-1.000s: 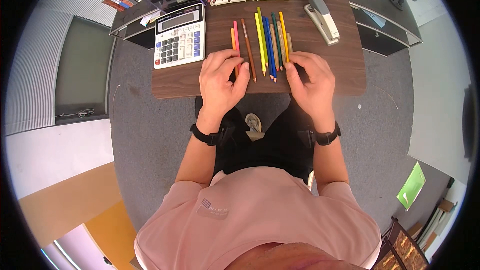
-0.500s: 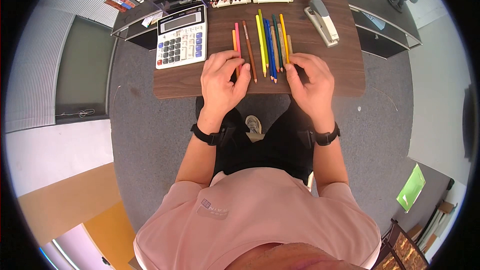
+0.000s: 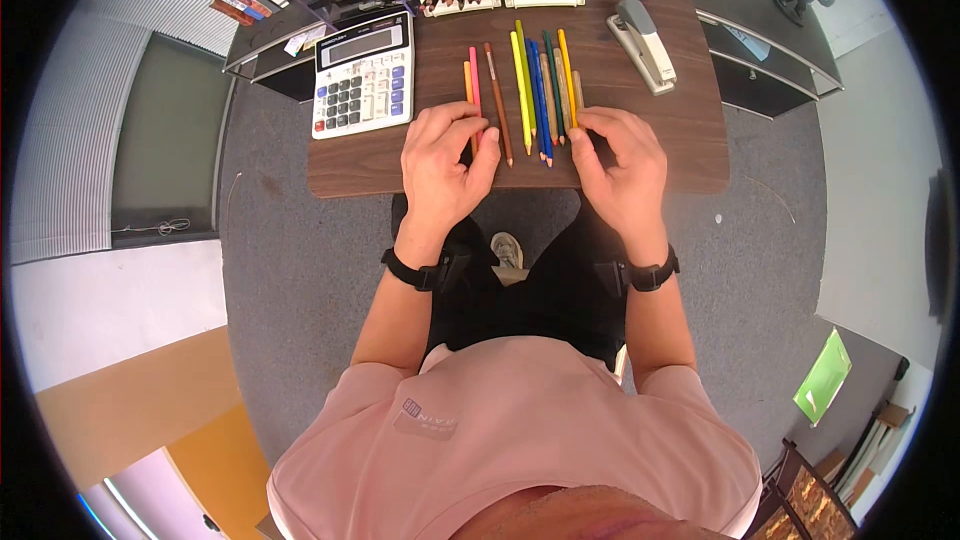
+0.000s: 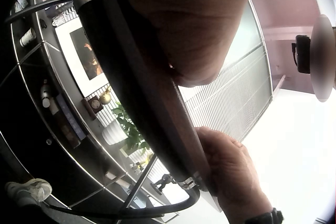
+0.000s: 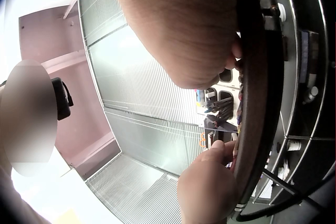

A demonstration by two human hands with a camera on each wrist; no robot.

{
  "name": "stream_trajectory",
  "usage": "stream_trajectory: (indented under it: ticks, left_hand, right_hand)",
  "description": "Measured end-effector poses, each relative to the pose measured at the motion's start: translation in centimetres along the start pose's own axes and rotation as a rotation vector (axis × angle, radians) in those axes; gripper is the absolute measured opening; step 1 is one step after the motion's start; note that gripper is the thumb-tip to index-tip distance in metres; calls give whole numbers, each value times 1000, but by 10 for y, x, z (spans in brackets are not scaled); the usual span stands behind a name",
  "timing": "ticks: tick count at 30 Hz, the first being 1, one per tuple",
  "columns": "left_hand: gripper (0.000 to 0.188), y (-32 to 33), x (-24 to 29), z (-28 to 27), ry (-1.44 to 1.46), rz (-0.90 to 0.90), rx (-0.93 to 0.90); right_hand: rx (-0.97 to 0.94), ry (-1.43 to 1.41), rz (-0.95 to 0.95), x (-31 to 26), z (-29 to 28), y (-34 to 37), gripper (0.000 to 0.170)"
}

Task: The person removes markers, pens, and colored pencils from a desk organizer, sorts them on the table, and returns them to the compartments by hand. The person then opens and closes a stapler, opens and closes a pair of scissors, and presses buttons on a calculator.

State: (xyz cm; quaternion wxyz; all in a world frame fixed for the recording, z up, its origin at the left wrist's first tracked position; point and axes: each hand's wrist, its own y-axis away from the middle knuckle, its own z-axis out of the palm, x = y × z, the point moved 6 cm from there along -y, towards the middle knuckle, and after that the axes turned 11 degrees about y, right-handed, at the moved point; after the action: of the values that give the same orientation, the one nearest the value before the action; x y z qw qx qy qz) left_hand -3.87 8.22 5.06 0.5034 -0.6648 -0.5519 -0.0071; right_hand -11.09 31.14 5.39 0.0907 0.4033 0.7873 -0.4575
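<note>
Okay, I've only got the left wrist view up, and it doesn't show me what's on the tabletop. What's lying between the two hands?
Observer: Several coloured pencils lie side by side on the table between the left hand and the right hand.
Operator: Anything farther up the table on the left hand's side?
Observer: Yes, a white calculator lies there, past the left hand.
Operator: And on the right hand's side?
Observer: A grey and white stapler sits past the right hand.

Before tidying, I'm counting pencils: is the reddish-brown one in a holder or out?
Out: the reddish-brown pencil lies on the desk, its tip between left hand and right hand.
</note>
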Motion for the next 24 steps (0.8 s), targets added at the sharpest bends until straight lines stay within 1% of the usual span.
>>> stream_trajectory:
  ticks: [8,24]
  left_hand:
    - [12,-1,2,-1,-14,-6,-15]
    - [12,0,-1,0,1,12,14]
  right_hand:
    - [-2,-1,4,0,1,0,15]
    - [-4,-7,9,0,0,0,14]
